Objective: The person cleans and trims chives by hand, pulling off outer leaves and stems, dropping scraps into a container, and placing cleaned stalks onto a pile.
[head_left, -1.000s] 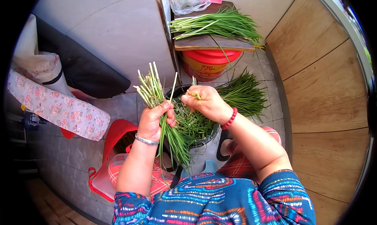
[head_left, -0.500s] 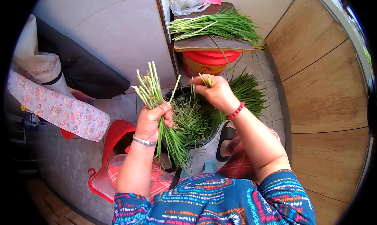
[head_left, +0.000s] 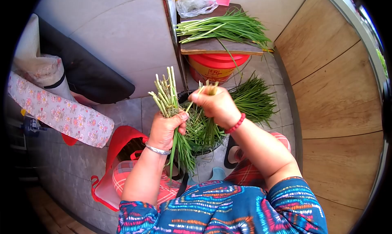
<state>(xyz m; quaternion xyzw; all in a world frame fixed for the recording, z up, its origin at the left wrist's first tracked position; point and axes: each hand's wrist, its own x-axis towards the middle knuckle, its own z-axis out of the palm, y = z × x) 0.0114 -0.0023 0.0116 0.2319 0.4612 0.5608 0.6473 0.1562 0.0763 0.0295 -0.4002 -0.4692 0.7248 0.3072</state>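
My left hand (head_left: 166, 130) is closed around a bunch of green stalks (head_left: 164, 96), pale stem ends up and leaves hanging down. To its right my right hand (head_left: 216, 105) is closed on a few stalks, their pale tips poking out above the fingers and green leaves hanging below. A thin pale stem slants between the two hands. Beneath them stands a dark bin (head_left: 200, 152) holding loose green leaves and trimmings, partly hidden by my hands.
A pile of stalks (head_left: 224, 26) lies on a wooden board (head_left: 220, 47) by a red bucket (head_left: 212, 66). More green stalks (head_left: 255, 99) lie on the floor, right of the bin. A red bag (head_left: 118, 144) stands at left, near a plastic bag (head_left: 196, 4) and wooden panels (head_left: 335, 83) further off.
My right hand moved out to the right, then back toward the left hand, now with leaves hanging below it. My left hand and its bunch shifted slightly right and down.
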